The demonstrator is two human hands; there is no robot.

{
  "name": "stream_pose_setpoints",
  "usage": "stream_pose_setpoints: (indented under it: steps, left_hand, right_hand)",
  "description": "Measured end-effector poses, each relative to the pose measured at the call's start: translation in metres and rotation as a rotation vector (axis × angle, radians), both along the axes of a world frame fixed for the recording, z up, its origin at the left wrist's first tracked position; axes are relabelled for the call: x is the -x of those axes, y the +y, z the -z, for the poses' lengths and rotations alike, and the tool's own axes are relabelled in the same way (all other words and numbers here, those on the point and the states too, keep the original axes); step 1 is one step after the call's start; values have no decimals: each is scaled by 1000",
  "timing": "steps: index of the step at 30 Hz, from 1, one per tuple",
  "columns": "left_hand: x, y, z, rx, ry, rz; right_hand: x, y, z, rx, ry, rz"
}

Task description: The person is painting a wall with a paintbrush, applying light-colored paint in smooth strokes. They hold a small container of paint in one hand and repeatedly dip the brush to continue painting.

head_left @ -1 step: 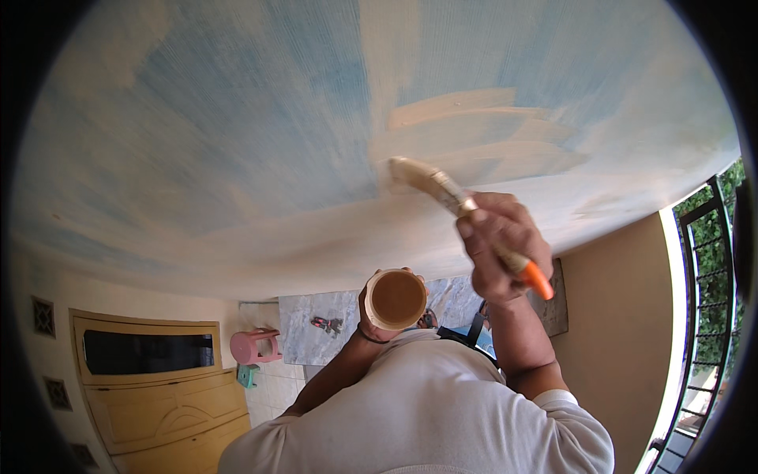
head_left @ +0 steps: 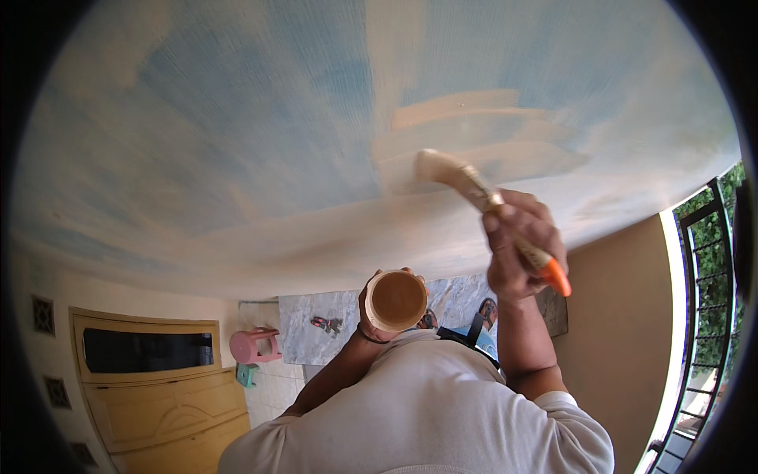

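My right hand (head_left: 527, 245) is closed around the handle of a paintbrush (head_left: 472, 186) with an orange handle end. Its pale bristles are at the wall (head_left: 260, 118), bent and slightly blurred. That wall has a patchy blue surface partly covered with peach-cream paint, and fresh strokes show around and above the bristles. Low in front of my chest, my left hand (head_left: 377, 328) grips a round cup (head_left: 397, 301) of peach-brown paint. Its fingertips show past the far rim; the rest of the grip is hidden beneath the cup.
Down on the left are a yellow door (head_left: 170, 403), a pink stool (head_left: 257, 345) and a small green stool (head_left: 246, 375). Grey marble-patterned flooring (head_left: 304, 347) lies below, with a small red-and-black object (head_left: 326, 325) on it. To the right stand a beige wall (head_left: 624, 316) and a black metal railing (head_left: 703, 316).
My right hand has moved the paintbrush to the right along the wall. My left hand and the cup have hardly moved.
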State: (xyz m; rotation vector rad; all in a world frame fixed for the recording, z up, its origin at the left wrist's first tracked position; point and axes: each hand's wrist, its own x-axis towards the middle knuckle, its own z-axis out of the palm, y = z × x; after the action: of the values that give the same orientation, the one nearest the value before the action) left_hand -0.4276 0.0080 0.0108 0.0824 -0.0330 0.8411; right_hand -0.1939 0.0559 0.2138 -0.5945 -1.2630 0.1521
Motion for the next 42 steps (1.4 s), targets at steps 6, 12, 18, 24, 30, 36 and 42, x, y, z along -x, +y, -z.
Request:
stream_pose_setpoints:
  steps: [6,12,18,24,30,36,42]
  left_hand:
    - [2,-7,-1,10,-47,-7]
    - [-5,-7,-18,2,-61,28]
    - [0,-10,-15,-3,-118,26]
    - [-6,-16,-20,120,-19,-19]
    - [-8,-7,-25,52,-11,42]
    - [3,-10,-10,30,28,103]
    - [-8,-7,-20,76,49,102]
  right_hand:
    - [-22,-22,0,-109,130,-17]
    - [21,-5,-6,23,-200,-107]
    - [-50,-19,20,-24,250,60]
    - [-2,-24,6,-9,-47,-150]
    - [-36,-5,25,72,43,75]
    - [-132,-18,39,-8,239,613]
    - [-57,-16,16,-38,-305,794]
